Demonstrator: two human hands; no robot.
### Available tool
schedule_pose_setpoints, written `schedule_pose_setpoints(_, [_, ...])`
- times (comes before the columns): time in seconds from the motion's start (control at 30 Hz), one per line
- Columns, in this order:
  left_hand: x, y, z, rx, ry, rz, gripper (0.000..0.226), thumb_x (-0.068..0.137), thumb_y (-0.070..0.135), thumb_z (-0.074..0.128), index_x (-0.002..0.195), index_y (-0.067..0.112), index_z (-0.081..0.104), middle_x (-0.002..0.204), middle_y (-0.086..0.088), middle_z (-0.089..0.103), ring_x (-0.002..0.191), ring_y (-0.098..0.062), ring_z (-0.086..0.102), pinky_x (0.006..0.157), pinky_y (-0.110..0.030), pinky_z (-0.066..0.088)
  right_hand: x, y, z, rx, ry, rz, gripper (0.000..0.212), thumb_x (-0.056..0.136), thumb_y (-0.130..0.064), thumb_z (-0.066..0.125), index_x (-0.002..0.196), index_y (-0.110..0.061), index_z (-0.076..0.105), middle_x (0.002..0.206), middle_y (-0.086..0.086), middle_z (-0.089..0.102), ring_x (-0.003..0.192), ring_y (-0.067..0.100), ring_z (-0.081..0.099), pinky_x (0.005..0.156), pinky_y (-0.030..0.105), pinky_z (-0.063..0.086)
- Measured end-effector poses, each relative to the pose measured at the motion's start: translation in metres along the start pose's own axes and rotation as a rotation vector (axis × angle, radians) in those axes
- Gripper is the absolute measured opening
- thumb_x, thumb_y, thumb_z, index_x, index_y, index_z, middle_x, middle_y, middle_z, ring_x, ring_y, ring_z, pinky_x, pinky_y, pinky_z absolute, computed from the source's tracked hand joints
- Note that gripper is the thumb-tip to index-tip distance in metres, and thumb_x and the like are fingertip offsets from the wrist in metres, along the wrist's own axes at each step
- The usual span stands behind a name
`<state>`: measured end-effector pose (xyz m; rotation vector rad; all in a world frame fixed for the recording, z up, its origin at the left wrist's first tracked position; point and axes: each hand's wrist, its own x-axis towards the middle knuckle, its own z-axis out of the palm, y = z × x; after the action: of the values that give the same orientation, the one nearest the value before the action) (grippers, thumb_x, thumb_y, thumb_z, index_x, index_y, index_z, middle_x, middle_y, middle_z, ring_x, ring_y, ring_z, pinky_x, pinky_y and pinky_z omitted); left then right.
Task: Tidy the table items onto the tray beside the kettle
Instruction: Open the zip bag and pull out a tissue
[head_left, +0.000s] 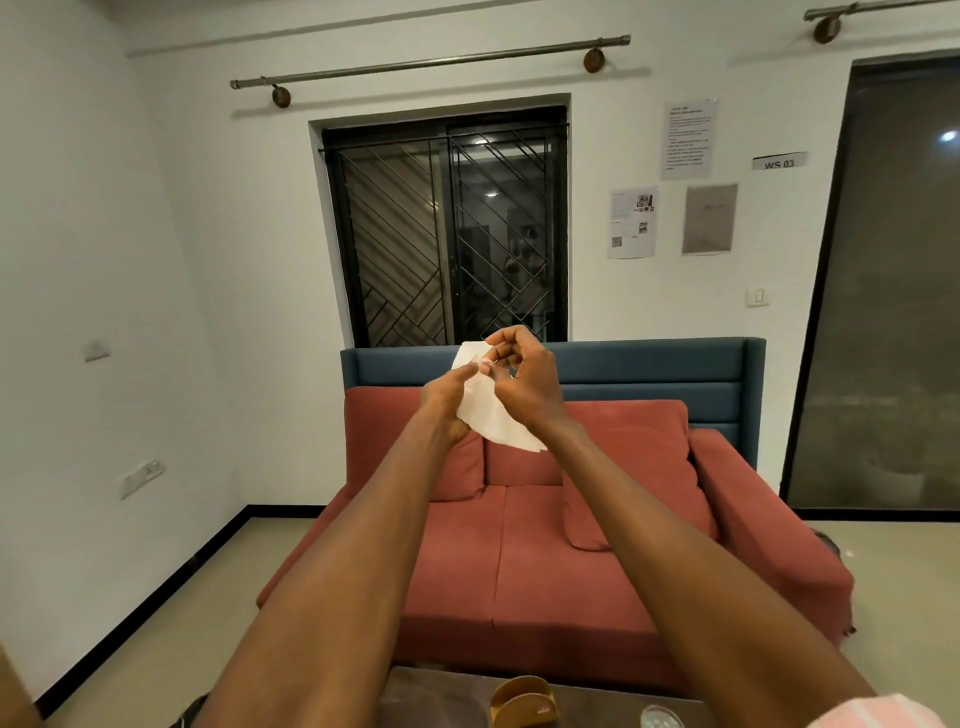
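while both arms reach straight out at chest height, the left hand (448, 402) and the right hand (524, 382) meet in the air around one white paper napkin (488, 413), a thin, soft, slightly crumpled sheet with a rounded lower edge. the left hand's fingers (466, 370) are closed on the napkin's left side, and the right hand's fingers (501, 340) are curled together, pinching its upper edge (the fingertips of the two hands nearly touch there). the napkin hangs between the two wrists, well above the counter (431, 691), whose dark, smooth, faintly glossy top shows only as a strip at the bottom of the view. two things stand on that strip: a tan wooden holder (522, 701) with curved, upright sides, and just to its right a clear glass (661, 718), round-rimmed and cut off by the frame edge. a pink and white striped sleeve (878, 714) shows at the right arm's lower corner.

beyond the hands sits one sofa (550, 545) in a matte terracotta fabric, with two square back cushions and one loose cushion leaning at its right arm; behind it rises a blue padded headboard-like panel (649, 376) with horizontal channels. the white wall holds one dark window (447, 234) behind a metal grille of diagonal bars, two metal curtain rods on round wooden brackets, four sheets of paper taped up, and a small label reading "ws 03" (779, 162).
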<state>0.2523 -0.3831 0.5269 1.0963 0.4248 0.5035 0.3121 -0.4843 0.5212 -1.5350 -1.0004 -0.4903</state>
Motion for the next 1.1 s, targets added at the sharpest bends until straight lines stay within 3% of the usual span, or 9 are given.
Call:
schedule_pose_setpoints(0.07, [0.002,-0.001,0.001,0.059,0.049,0.007,0.034,0.086,0.014,0.073,0.116,0.005,0.060,0.108,-0.015,0.070,0.097,-0.035,0.069,0.084,-0.053,0.057,0.001,-0.001,-0.002,0.066,-0.014,0.027,0.032,0.084,-0.001,0.072,0.103,-0.023,0.058,0.082,-0.013,0.063,0.077,-0.003,0.062,0.068,0.011,0.052])
schedule_pose_setpoints(0.23, [0.004,-0.002,0.004,0.113,0.257,0.016,0.042,0.093,0.001,0.058,0.134,0.000,0.050,0.124,-0.020,0.063,0.107,-0.038,0.065,0.088,-0.052,0.055,-0.001,-0.002,-0.005,0.123,-0.025,0.056,0.031,0.084,0.003,0.070,0.104,-0.018,0.059,0.085,-0.004,0.063,0.075,-0.006,0.060,0.070,0.009,0.051])
schedule_pose_setpoints(0.4, [-0.008,0.002,0.004,-0.177,0.048,0.007,0.045,0.101,0.008,0.033,0.145,0.000,0.034,0.118,-0.023,0.058,0.095,-0.035,0.062,0.088,-0.054,0.050,-0.006,-0.002,-0.004,0.103,-0.110,0.061,0.026,0.080,0.000,0.077,0.099,-0.009,0.064,0.084,0.000,0.067,0.070,0.000,0.060,0.067,0.014,0.052])
schedule_pose_setpoints(0.6, [-0.010,0.003,0.006,-0.270,-0.057,0.003,0.046,0.103,0.015,0.024,0.143,-0.005,0.034,0.105,-0.024,0.053,0.092,-0.035,0.057,0.097,-0.052,0.045,-0.017,0.000,0.005,0.054,-0.160,0.042,0.029,0.072,-0.004,0.084,0.094,-0.010,0.067,0.078,-0.010,0.069,0.071,-0.002,0.065,0.067,0.011,0.050])
schedule_pose_setpoints(0.73, [-0.012,0.004,0.005,-0.256,-0.033,0.015,0.046,0.103,0.017,0.023,0.142,-0.005,0.036,0.102,-0.023,0.055,0.089,-0.034,0.058,0.084,-0.050,0.049,-0.020,-0.001,0.010,0.058,-0.168,0.017,0.026,0.073,-0.005,0.083,0.092,-0.011,0.067,0.078,-0.008,0.070,0.071,0.000,0.067,0.066,0.014,0.052])
schedule_pose_setpoints(0.83, [-0.013,0.004,0.002,-0.260,0.006,0.010,0.044,0.105,0.022,0.027,0.138,-0.005,0.038,0.113,-0.024,0.056,0.104,-0.037,0.060,0.075,-0.050,0.053,-0.022,0.000,0.010,0.038,-0.195,0.005,0.019,0.076,-0.003,0.077,0.092,-0.008,0.068,0.082,-0.002,0.072,0.075,0.012,0.070,0.070,0.029,0.059])
schedule_pose_setpoints(0.9, [-0.014,0.004,0.001,-0.264,0.005,0.008,0.039,0.105,0.024,0.034,0.130,-0.003,0.042,0.104,-0.023,0.058,0.104,-0.036,0.062,0.071,-0.048,0.053,-0.024,0.000,0.008,0.030,-0.230,0.004,0.018,0.075,0.000,0.069,0.092,-0.007,0.068,0.085,0.001,0.075,0.077,0.016,0.071,0.073,0.035,0.060])
schedule_pose_setpoints(1.0, [-0.015,0.003,-0.002,-0.150,0.041,0.025,0.040,0.095,-0.002,0.039,0.134,-0.010,0.042,0.100,-0.023,0.056,0.082,-0.033,0.061,0.074,-0.045,0.052,-0.028,-0.001,0.006,0.149,-0.233,0.061,0.027,0.076,0.011,0.057,0.098,-0.002,0.066,0.088,0.009,0.076,0.082,0.019,0.073,0.077,0.032,0.058])
schedule_pose_setpoints(1.1, [-0.005,-0.002,-0.005,-0.143,0.159,0.056,0.048,0.091,-0.014,0.033,0.138,-0.006,0.040,0.115,-0.025,0.055,0.095,-0.040,0.063,0.082,-0.048,0.051,-0.030,0.002,0.003,0.182,-0.162,0.134,0.034,0.076,0.012,0.055,0.105,-0.002,0.066,0.096,0.011,0.072,0.083,0.021,0.065,0.078,0.036,0.054])
